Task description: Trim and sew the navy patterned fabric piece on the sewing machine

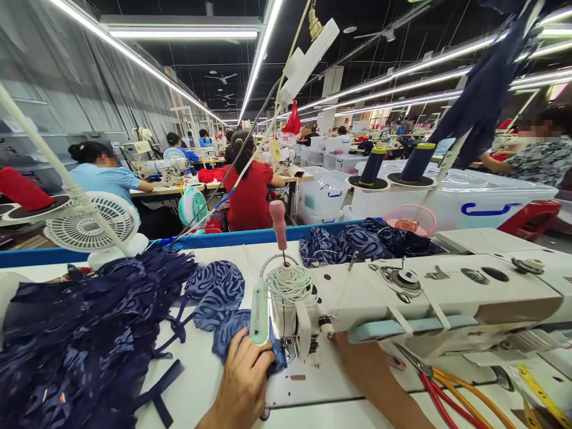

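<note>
Left hand (243, 381), at 6 o'clock in the view: fingers curled down onto a piece of navy patterned fabric (232, 336), pressing it flat on the desk (196, 369) just beside the needle area of the white sewing machine (402, 298). The grip is partly closed; the fingertips lie on the cloth at the foot of the machine head.

Right hand: not visible. Only the forearm (375, 381) shows, running under the machine arm toward 12 o'clock; the hand itself is hidden behind the machine head, so its opening cannot be told.

The held fabric piece lies at the centre of the view, touching the machine head. Further navy pieces (214, 286) lie just beyond it at 11 o'clock. A large heap of navy cloth (80, 345) fills the desk at 9 o'clock. Red-handled scissors (442, 393) lie at 4 o'clock. A white desk fan (93, 223) stands at 10 o'clock. Two dark thread cones (373, 167) stand at 1 o'clock.
</note>
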### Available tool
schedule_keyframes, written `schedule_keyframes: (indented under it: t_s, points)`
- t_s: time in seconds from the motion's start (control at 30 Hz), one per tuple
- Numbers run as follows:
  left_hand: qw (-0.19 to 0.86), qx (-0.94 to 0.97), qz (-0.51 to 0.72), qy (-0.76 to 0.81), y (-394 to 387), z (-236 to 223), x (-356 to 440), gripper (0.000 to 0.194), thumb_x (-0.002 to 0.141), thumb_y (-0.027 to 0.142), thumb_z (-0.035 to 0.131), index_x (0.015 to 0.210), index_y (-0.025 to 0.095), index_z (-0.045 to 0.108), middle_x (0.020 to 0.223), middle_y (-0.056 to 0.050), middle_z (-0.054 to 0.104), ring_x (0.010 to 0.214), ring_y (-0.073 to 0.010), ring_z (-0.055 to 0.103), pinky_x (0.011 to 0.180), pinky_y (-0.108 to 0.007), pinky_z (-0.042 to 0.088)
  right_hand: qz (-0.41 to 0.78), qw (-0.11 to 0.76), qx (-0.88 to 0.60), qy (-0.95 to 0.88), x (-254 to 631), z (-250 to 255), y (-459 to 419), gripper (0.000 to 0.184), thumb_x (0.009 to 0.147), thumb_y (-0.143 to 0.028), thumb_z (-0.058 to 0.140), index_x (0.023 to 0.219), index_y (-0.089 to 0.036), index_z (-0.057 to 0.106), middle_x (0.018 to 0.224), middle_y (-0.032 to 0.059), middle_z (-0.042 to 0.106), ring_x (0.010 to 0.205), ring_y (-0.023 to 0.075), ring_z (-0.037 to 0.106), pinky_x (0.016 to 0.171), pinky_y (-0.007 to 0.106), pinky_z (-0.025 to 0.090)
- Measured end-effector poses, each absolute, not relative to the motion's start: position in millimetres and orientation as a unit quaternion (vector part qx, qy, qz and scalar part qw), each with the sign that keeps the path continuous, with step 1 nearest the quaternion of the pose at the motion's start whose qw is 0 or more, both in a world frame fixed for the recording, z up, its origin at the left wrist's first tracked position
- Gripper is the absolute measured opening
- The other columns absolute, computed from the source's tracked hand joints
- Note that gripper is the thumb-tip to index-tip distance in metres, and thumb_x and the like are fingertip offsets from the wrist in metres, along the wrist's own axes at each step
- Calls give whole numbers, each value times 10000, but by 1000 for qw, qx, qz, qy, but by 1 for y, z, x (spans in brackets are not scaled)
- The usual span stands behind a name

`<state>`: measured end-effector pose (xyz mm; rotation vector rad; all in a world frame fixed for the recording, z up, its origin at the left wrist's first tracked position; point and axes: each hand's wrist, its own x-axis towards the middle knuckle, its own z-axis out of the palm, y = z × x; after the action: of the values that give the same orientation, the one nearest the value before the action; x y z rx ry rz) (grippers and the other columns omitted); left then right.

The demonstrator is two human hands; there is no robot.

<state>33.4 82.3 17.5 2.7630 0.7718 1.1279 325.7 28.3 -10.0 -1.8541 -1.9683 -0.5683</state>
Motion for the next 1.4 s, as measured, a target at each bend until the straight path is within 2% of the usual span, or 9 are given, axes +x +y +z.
schedule_keyframes:
  t_s: [0.1,0.2,0.3,0.5,0.67,0.8,0.97,1.17,1.4]
  points:
    - [32,884,377,274,81,20,34,380,801,-42,376,1004,195,592,995,-57,662,1004,-213,600,1018,-471,399,-155,171,-672,-704,326,-13,29,206,730,-40,511,810,-181,638,439,8,528,335,167,460,425,264,174]
    - [32,876,377,299,80,22,35,363,832,-39,360,987,194,591,947,-68,638,990,-214,591,997,-482,419,-113,175,-686,-697,329,-17,32,111,850,-159,505,827,-198,607,430,-17,487,343,163,456,439,251,172]
    - [31,872,382,304,80,24,35,346,853,-32,359,979,187,596,940,-76,622,973,-213,577,978,-476,435,-80,198,-695,-687,328,-18,33,169,910,-213,443,816,-196,582,423,-16,459,344,171,431,453,257,180]
    - [31,866,403,294,77,30,36,316,876,-9,384,1022,174,596,959,-89,607,964,-225,555,882,-417,470,18,282,-668,-689,304,-7,31,205,908,-234,358,829,-189,541,738,130,634,617,251,598,538,317,358]
    - [61,870,408,271,74,33,37,287,887,9,419,1052,167,593,935,-91,609,896,-222,551,814,-397,470,165,349,-648,-657,282,1,26,275,987,-355,249,843,-238,452,724,38,595,598,189,579,564,298,451]
    - [73,883,408,219,70,31,43,189,911,93,526,1071,171,589,890,-77,629,801,-206,551,693,-331,459,332,386,-614,-604,261,9,21,328,952,-529,381,801,-240,421,648,-43,479,478,105,402,433,216,353]
    - [109,888,404,192,69,24,49,143,946,229,568,1076,171,585,848,-75,616,763,-202,540,646,-310,449,593,406,-547,-428,243,36,15,531,717,-674,723,853,-217,489,732,-47,497,534,61,305,430,184,179]
    - [81,898,387,192,66,23,54,92,912,137,549,979,176,599,815,-63,592,736,-192,510,635,-312,393,601,374,-557,-434,241,45,12,656,633,-778,729,883,-216,500,611,-102,370,496,45,281,418,166,168]
    - [110,897,379,197,63,20,54,85,916,152,540,880,200,599,772,-34,579,714,-173,509,642,-314,339,603,386,-545,-436,240,30,15,603,689,-754,692,891,-219,501,610,-94,425,452,43,291,395,170,146]
